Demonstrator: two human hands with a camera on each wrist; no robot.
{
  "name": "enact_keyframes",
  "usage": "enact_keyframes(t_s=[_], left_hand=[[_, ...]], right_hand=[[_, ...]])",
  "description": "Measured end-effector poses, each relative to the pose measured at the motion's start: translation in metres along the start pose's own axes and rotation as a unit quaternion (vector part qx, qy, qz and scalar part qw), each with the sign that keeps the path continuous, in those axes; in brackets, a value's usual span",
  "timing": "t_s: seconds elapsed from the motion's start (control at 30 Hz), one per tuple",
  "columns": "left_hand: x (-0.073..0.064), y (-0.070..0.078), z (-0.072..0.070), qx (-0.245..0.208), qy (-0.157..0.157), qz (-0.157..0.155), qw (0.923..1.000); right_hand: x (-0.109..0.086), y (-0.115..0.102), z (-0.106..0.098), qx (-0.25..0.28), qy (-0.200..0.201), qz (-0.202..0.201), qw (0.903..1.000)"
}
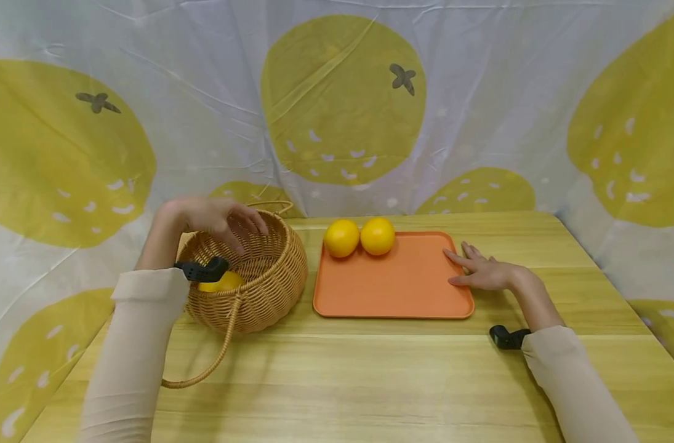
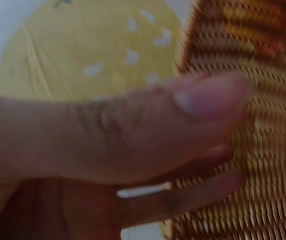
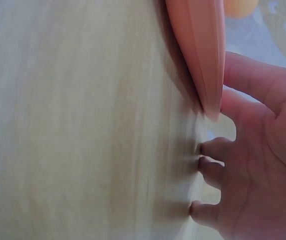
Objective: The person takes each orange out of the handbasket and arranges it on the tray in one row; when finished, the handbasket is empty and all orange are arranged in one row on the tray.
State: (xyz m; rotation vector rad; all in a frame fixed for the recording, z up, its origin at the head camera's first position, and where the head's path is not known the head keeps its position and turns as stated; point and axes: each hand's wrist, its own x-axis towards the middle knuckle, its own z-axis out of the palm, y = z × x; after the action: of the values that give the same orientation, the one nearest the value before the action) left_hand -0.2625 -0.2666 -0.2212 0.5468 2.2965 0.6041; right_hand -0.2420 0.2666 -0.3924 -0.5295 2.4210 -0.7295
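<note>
My left hand [image 1: 217, 220] reaches over the mouth of a wicker basket [image 1: 276, 295], fingers loosely bent and holding nothing. Inside the basket a yellow-orange fruit [image 1: 226, 282] shows partly, under the black wrist camera. In the left wrist view the thumb [image 2: 148, 130] stretches across in front of the woven wall. On the other side my right hand [image 1: 487, 274] rests at the right edge of an orange tray [image 1: 403, 283], its fingers spread. Thumb and forefinger touch the rim while the other fingertips [image 3: 210, 212] meet the table. Two round orange-like fruits [image 1: 341, 238] [image 1: 378, 236] sit side by side in the tray's back left corner.
The basket's handle [image 1: 226, 344] hangs down toward the front of the wooden table [image 1: 370, 375]. Behind the table hangs a pale cloth [image 1: 469, 92] printed with large yellow fruits. The basket stands just left of the tray.
</note>
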Motion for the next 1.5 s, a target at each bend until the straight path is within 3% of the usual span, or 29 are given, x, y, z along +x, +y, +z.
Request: enact_keyframes(t_s=[0.1, 0.27, 0.5, 0.77, 1.0, 1.3, 1.43, 1.5], left_hand=[[0.0, -0.013, -0.001, -0.023, -0.055, -0.037, 0.9975], [0.002, -0.025, -0.006, -0.015, -0.102, -0.093, 0.9903], [0.01, -0.039, -0.006, -0.032, -0.146, -0.112, 0.9824], [0.015, -0.049, -0.003, -0.017, -0.128, -0.144, 0.9812], [0.023, -0.059, 0.004, -0.052, -0.146, -0.159, 0.975], [0.033, -0.055, 0.008, -0.049, -0.177, -0.172, 0.9679], [0.034, -0.06, 0.009, -0.056, -0.185, -0.185, 0.9637], [0.033, -0.063, 0.008, -0.046, -0.189, -0.176, 0.965]], right_hand=[[0.0, -0.001, -0.001, -0.002, 0.001, 0.001, 1.0], [0.0, -0.001, -0.001, 0.0, 0.003, 0.0, 1.0], [0.0, -0.001, 0.0, -0.007, 0.002, 0.002, 1.0], [0.001, -0.001, 0.001, -0.002, 0.001, 0.003, 1.0], [0.0, -0.001, 0.001, 0.002, 0.001, 0.003, 1.0], [0.0, 0.002, 0.001, -0.008, 0.002, 0.009, 0.9999], [0.0, 0.001, 0.001, -0.009, 0.001, 0.007, 0.9999], [0.001, 0.0, 0.001, -0.007, 0.002, 0.003, 1.0]])
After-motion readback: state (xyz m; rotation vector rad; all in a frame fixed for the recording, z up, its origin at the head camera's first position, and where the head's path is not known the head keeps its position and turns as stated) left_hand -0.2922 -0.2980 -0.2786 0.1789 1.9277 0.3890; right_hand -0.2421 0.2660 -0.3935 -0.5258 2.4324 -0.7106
